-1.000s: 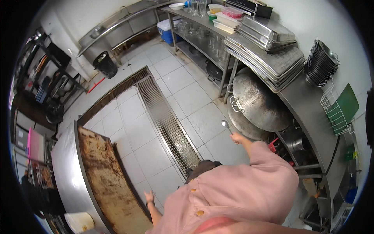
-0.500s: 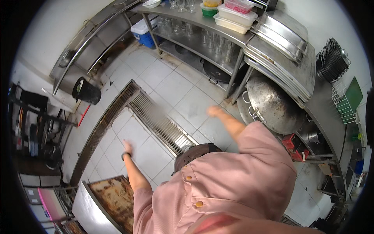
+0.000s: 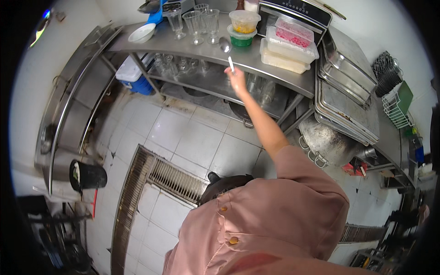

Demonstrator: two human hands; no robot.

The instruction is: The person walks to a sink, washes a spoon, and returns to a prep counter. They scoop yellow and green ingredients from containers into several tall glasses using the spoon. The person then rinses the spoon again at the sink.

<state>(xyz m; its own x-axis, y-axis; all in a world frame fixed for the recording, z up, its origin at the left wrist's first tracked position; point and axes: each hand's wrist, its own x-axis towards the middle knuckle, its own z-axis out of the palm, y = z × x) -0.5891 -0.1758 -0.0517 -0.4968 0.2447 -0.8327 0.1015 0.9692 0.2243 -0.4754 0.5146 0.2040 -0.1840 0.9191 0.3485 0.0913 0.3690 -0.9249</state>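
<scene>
My right hand (image 3: 237, 82) reaches out over the front edge of the steel counter (image 3: 183, 42). Its fingers are closed on the handle of a metal spoon (image 3: 225, 45), whose bowl points away from me over the countertop. Just beyond the spoon stand a round tub with a green base (image 3: 241, 37) and, stacked on it, a clear tub with yellow contents (image 3: 245, 22). Left of the spoon are several tall footed glasses (image 3: 195, 26). A white bowl (image 3: 142, 33) sits farther left. My left hand is out of view.
Stacked plastic boxes (image 3: 291, 43), one with pink-red contents, stand right of the tubs, before a black appliance (image 3: 295, 13). Metal trays (image 3: 343, 105) pile up at the right, above a large pan (image 3: 330, 142). A drain grate (image 3: 176, 178) crosses the tiled floor; a black bucket (image 3: 89, 176) stands left.
I have come closer to the counter. My right hand has moved forward and up to its edge, and a spoon now shows in it. My left hand has left the view.
</scene>
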